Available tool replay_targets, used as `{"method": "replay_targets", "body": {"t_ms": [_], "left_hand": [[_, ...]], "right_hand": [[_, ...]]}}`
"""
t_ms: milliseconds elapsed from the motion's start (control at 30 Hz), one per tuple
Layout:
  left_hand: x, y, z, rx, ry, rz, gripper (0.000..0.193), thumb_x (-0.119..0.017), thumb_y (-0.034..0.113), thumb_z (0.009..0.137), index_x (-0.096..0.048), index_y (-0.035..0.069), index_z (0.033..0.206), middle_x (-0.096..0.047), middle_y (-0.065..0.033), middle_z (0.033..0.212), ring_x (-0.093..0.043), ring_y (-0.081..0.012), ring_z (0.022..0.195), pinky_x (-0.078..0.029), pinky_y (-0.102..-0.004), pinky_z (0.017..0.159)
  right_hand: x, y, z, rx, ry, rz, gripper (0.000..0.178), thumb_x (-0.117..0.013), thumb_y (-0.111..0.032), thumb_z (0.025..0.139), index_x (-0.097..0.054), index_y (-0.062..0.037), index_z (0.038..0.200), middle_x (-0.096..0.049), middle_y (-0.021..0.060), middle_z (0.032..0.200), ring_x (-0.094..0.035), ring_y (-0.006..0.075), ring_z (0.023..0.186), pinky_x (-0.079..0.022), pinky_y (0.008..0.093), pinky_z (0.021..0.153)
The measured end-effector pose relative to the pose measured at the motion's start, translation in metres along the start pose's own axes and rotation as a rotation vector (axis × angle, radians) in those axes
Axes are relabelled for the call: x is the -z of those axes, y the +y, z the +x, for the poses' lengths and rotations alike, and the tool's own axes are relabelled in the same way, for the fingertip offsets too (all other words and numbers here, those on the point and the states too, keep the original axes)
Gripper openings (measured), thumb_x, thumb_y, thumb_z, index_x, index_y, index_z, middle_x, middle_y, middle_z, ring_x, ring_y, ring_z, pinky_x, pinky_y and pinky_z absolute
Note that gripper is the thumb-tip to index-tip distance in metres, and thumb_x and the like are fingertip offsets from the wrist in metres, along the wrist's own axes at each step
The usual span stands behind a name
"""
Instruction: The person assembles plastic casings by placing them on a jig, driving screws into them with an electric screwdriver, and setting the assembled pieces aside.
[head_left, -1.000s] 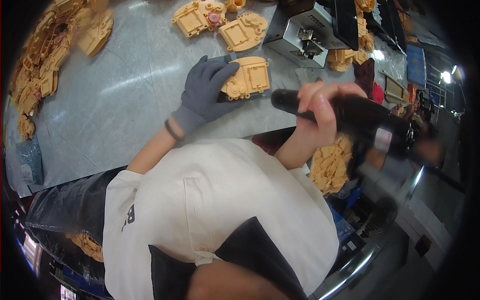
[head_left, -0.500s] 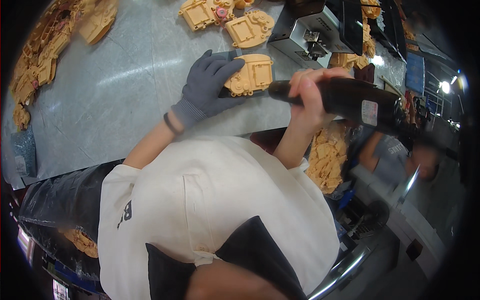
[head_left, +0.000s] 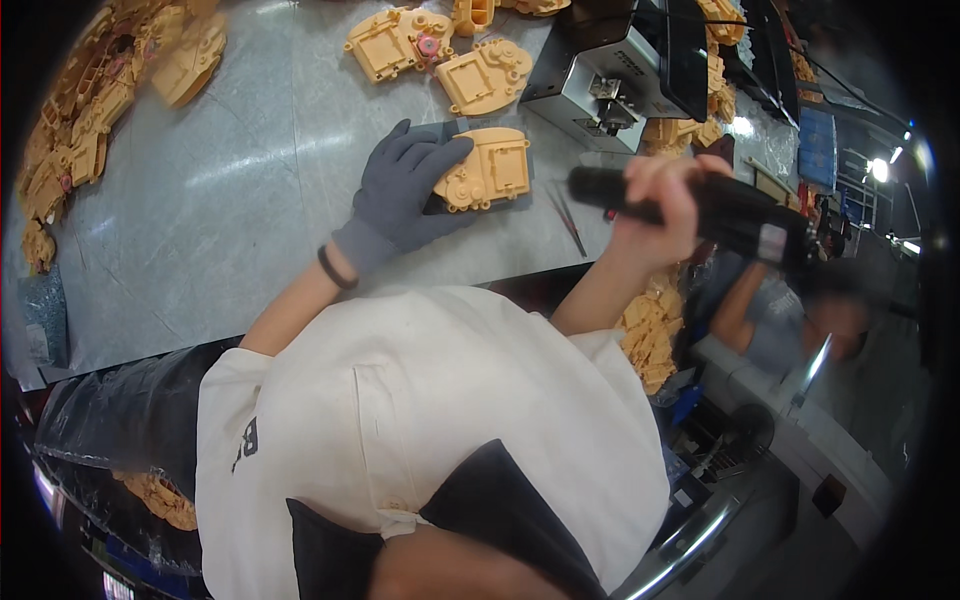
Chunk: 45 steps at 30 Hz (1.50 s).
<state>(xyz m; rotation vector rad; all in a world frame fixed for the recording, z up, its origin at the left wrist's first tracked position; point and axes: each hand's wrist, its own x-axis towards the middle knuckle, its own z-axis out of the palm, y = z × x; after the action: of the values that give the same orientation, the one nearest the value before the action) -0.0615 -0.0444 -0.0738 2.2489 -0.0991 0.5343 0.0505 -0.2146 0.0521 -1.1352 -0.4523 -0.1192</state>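
My left hand (head_left: 395,200), in a grey glove, grips the left side of a yellow-orange plastic housing (head_left: 495,165). Its thumb and fingers bend around the housing's edge. The housing lies on a dark flat block (head_left: 520,202) that shows at its rim. My bare right hand (head_left: 660,205) is wrapped around a black power screwdriver (head_left: 745,212), somewhat blurred. The tool's narrow end points left toward the housing, with a gap between them; its bit cannot be made out. Tweezers (head_left: 568,222) lie on the table between my hands.
Beyond my hands lie more orange housings (head_left: 485,75), one with a pink round part (head_left: 428,45). A metal box device (head_left: 595,90) stands at the back right. Piled orange parts (head_left: 90,130) line the far left; others fill a bag (head_left: 652,340) by my right arm. Another person (head_left: 775,320) sits at right.
My right hand has drawn the screwdriver to the right, away from the housing, uncovering the tweezers. My left hand keeps its hold on the housing. The whole view has shifted slightly.
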Motion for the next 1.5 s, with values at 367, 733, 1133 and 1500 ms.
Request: {"method": "replay_targets", "body": {"t_ms": [367,733,1133,1500], "left_hand": [[0.004,0.005,-0.001,0.008,-0.053,-0.029,0.072,-0.076,0.036,0.062,-0.048,0.014,0.125,-0.056,-0.0058,0.103,-0.050,-0.0247,0.105,-0.031,-0.0488,0.102],[0.003,0.002,0.001,-0.022,-0.008,-0.066,0.070,-0.075,0.034,0.062,-0.048,0.014,0.124,-0.056,-0.0063,0.102,-0.050,-0.0257,0.107,-0.031,-0.0497,0.101],[0.003,-0.001,-0.003,-0.027,-0.001,-0.067,0.065,-0.074,0.034,0.063,-0.051,0.016,0.120,-0.057,-0.0067,0.101,-0.051,-0.0263,0.105,-0.032,-0.0490,0.101],[0.004,-0.001,-0.001,-0.033,-0.029,-0.054,0.066,-0.073,0.033,0.063,-0.049,0.014,0.121,-0.056,-0.0077,0.102,-0.050,-0.0264,0.105,-0.031,-0.0474,0.102]], "right_hand": [[0.011,0.023,0.069,0.200,0.186,-0.274,0.031,-0.053,0.014,0.064,-0.046,0.0045,0.093,-0.051,0.0083,0.061,-0.048,0.0156,0.044,-0.044,0.0287,0.046],[-0.044,-0.020,-0.035,0.060,-0.323,-0.008,0.042,-0.048,0.000,0.070,-0.039,-0.0021,0.111,-0.045,0.0082,0.061,-0.044,0.0177,0.046,-0.041,0.0352,0.053],[-0.056,0.014,-0.058,-0.031,-0.180,-0.098,0.038,-0.062,0.006,0.069,-0.039,0.0002,0.100,-0.053,0.0078,0.060,-0.052,0.0126,0.051,-0.046,0.0248,0.052],[-0.057,0.020,-0.059,0.057,-0.325,-0.167,0.038,-0.056,0.011,0.067,-0.038,-0.0043,0.097,-0.048,0.0072,0.059,-0.045,0.0159,0.043,-0.041,0.0278,0.043]]}}
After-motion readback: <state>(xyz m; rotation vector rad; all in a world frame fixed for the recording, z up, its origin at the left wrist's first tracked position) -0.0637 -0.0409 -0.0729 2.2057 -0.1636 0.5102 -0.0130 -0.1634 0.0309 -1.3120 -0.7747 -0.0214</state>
